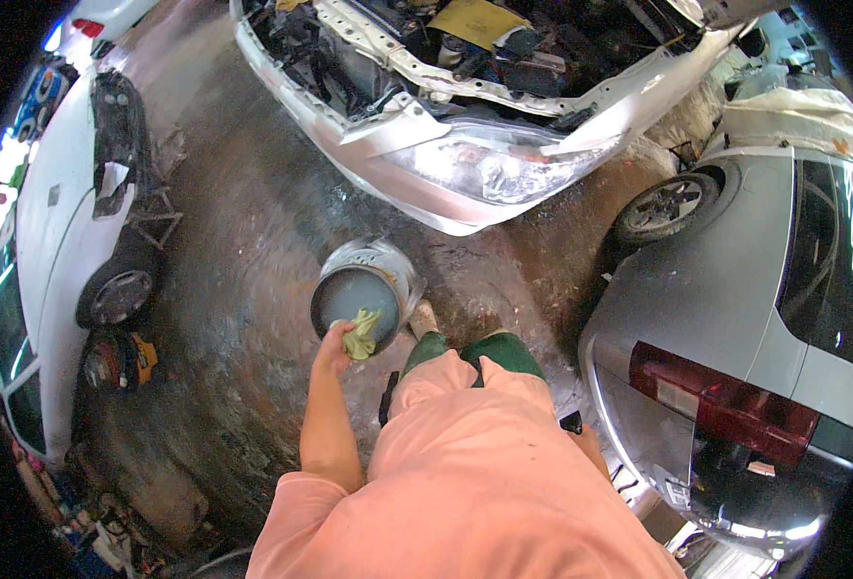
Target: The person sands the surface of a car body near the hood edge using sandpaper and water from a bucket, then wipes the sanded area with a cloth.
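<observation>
My left hand (335, 351) reaches forward, its fingers closed on a crumpled yellow-green cloth (362, 335). The cloth hangs over the near side of a round grey bucket (380, 257), which stands on the floor by my feet. Inside the bucket lies cloudy greyish water (349, 294). Low at my right side, my right hand (588, 444) is mostly hidden by my shirt; a small black object (571, 422) shows at its fingers, and I cannot make out its kind.
Ahead stands a white car front (446, 193) with its engine bay exposed and a headlight fitted. A silver car (697, 280) is close on my right, a white car (59, 212) on the left. A black and yellow machine (122, 361) sits by its wheel. The concrete floor (223, 261) is stained.
</observation>
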